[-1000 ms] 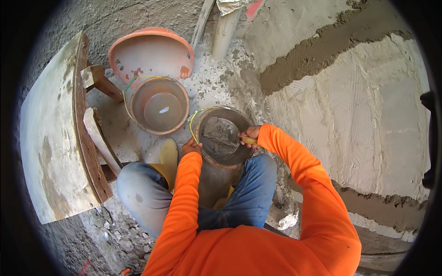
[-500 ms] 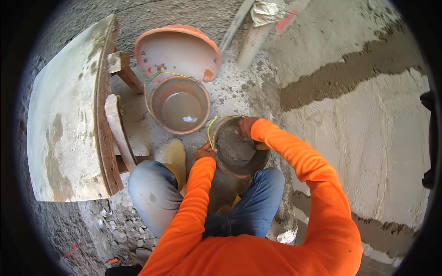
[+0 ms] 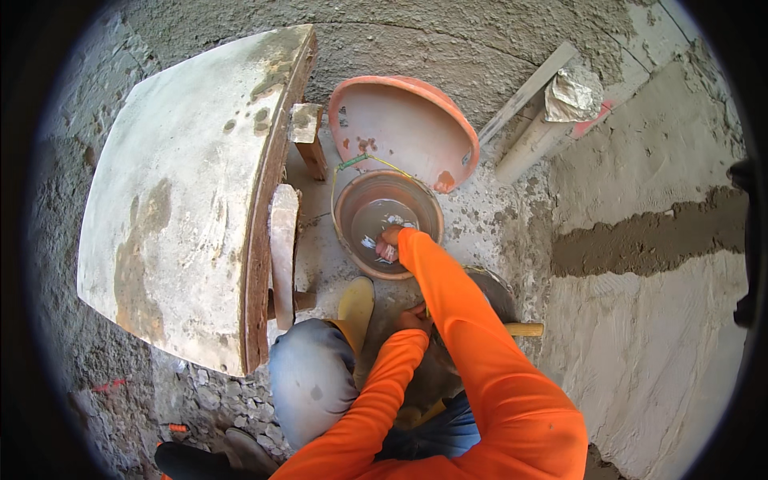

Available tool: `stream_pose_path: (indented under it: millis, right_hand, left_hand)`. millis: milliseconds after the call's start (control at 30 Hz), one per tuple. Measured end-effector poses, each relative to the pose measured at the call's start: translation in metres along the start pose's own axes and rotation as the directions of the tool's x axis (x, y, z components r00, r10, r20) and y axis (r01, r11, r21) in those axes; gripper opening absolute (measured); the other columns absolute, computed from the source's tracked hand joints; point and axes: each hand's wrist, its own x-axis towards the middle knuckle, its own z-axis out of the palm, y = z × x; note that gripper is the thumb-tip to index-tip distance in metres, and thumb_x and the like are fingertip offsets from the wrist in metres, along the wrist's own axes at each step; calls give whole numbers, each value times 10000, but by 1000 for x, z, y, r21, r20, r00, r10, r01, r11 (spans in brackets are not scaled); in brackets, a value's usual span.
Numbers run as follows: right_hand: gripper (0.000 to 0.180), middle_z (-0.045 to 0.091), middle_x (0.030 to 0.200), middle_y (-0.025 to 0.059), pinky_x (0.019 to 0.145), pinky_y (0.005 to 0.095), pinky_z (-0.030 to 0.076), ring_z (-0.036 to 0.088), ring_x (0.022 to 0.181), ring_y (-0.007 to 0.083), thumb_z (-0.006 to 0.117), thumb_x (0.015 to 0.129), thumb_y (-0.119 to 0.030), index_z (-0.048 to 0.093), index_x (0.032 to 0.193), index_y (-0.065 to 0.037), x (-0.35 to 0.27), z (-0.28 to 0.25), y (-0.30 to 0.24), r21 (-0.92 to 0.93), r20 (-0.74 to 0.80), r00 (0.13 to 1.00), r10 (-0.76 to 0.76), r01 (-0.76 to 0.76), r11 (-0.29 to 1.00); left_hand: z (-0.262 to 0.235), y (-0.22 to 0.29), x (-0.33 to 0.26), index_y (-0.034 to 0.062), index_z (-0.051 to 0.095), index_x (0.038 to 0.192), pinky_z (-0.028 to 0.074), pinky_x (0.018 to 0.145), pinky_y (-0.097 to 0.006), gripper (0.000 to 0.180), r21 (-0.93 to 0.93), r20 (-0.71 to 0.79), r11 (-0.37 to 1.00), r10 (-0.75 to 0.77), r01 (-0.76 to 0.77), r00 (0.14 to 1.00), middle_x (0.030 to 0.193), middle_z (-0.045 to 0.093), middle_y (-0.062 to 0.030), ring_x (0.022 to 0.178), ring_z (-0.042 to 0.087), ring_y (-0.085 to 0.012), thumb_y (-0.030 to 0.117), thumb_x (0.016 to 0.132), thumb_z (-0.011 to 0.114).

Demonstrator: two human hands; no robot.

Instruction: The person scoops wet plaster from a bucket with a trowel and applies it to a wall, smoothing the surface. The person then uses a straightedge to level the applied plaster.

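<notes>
My right hand [image 3: 389, 243] dips into a brown bucket [image 3: 344, 210] that holds murky water [image 3: 384, 216]. Its fingers reach down to the water, partly hidden, and I see no tool in them. Beside my knees stands a second bucket [image 3: 506, 290] with grey mortar inside, largely covered by my right forearm. My left hand [image 3: 414, 318] is closed at the near left rim of this mortar bucket. A short wooden handle [image 3: 524, 329] sticks out over its right side; the tool's other end is hidden behind my sleeve.
A large reddish tub [image 3: 400, 120] leans at the back. To the left stands a mortar-stained board [image 3: 192, 184] on wooden legs. A pipe with a foil-like wrapped top [image 3: 574, 94] and a plank [image 3: 528, 92] lie behind. Smeared grey mortar [image 3: 656, 240] covers the surface at right.
My right hand has left the mortar bucket and moved left and forward into the water bucket. My left hand stays at the mortar bucket's rim. The whole view has shifted.
</notes>
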Motion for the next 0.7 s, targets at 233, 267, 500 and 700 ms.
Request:
stream_pose_path:
  millis: [233, 267, 500, 700]
  right_hand:
    - [353, 699, 798, 146, 651, 357, 576, 691, 708, 219, 582, 980, -289, 686, 923, 44, -205, -88, -46, 617, 463, 811, -359, -4, 787]
    - [357, 699, 805, 148, 655, 365, 570, 689, 711, 227, 569, 978, -290, 688, 917, 41, -240, -87, -46, 554, 419, 869, -262, -16, 832]
    - [261, 698, 900, 192, 871, 411, 516, 673, 906, 342, 547, 942, -231, 712, 999, -36, -359, -61, -24, -172, 63, 970, -236, 243, 955]
    - [283, 680, 1053, 243, 896, 467, 498, 654, 1033, 360, 529, 945, -228, 719, 1102, -88, -379, -23, 74, -575, -55, 989, 139, -145, 806]
  left_hand:
    - [3, -26, 18, 54, 705, 1186, 522, 647, -288, 457, 5, 116, 999, -51, 51, 992, 835, 648, -29, 702, 577, -126, -72, 750, 763]
    - [2, -28, 20, 54, 698, 1194, 521, 623, -279, 449, -90, 153, 990, -98, 113, 983, 846, 651, -32, 707, 576, -127, -76, 767, 752]
    - [-3, -29, 31, 107, 678, 1220, 603, 655, -375, 458, -193, 277, 953, -174, 232, 945, 942, 654, -52, 807, 654, -192, -108, 817, 703]
    - [1, -31, 32, 138, 690, 1214, 583, 639, -377, 446, -155, 224, 961, -193, 231, 955, 992, 663, -61, 827, 657, -195, -78, 824, 715]
